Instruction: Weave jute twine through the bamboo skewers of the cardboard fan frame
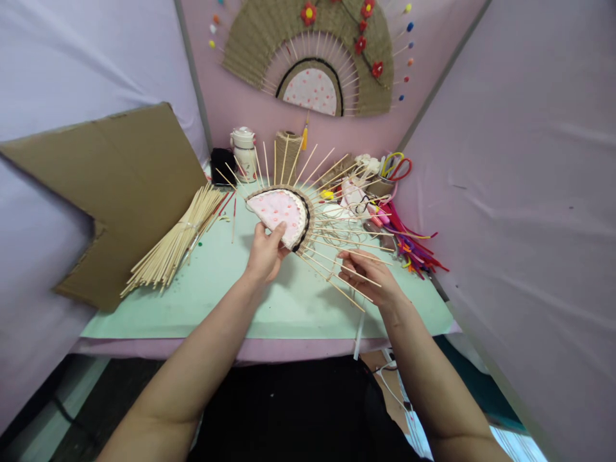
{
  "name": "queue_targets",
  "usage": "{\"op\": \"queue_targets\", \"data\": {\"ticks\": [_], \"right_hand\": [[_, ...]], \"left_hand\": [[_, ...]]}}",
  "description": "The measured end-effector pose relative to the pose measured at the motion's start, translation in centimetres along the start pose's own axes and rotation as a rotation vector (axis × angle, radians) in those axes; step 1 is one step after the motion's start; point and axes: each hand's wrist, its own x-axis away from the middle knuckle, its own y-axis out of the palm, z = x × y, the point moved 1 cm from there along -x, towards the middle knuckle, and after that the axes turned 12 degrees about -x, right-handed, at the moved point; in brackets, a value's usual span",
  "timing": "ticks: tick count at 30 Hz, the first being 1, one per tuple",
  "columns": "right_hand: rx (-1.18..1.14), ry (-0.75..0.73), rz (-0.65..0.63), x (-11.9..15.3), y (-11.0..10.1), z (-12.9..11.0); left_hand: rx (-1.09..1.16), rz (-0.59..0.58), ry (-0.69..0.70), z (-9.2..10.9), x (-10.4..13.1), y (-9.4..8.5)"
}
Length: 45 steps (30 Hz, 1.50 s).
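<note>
A half-round fan (279,212) with a pink dotted centre, a black braided edge and bare wooden sticks spreading outward is held above the table. My left hand (268,249) grips it at its straight lower edge, thumb on the pink face and fingers behind. At the lower right sticks, my right hand (363,274) has its fingertips pinched together on a thin strand of twine, partly hidden behind the sticks. Near that hand, some twine (331,274) crosses the lowest sticks. Loose loops of twine lie behind the fan on the table.
A bundle of wooden sticks (176,240) and cut cardboard (129,192) are at left. Behind stand a white bottle (244,154) and a twine cone (287,157). Pipe cleaners (409,244) and a scissors holder (380,186) sit right. A finished fan (312,58) hangs on the wall.
</note>
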Motion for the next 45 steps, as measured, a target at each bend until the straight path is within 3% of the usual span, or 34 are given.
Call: {"op": "queue_targets", "data": {"ticks": [26, 32, 37, 45], "right_hand": [[0.184, -0.155, 0.197, 1.9, -3.3, -0.6], [0.500, -0.311, 0.309, 2.7, -3.6, -1.0], [0.761, -0.468, 0.383, 3.8, -2.5, -2.0], [1.036, -0.812, 0.301, 3.4, -1.2, -3.1]], "left_hand": [[-0.075, 0.109, 0.084, -0.1, -0.4, -0.4], [-0.075, 0.112, 0.097, -0.1, -0.5, -0.5], [-0.064, 0.115, 0.105, 0.0, -0.5, -0.5], [-0.105, 0.118, 0.099, 0.1, -0.5, -0.6]]}}
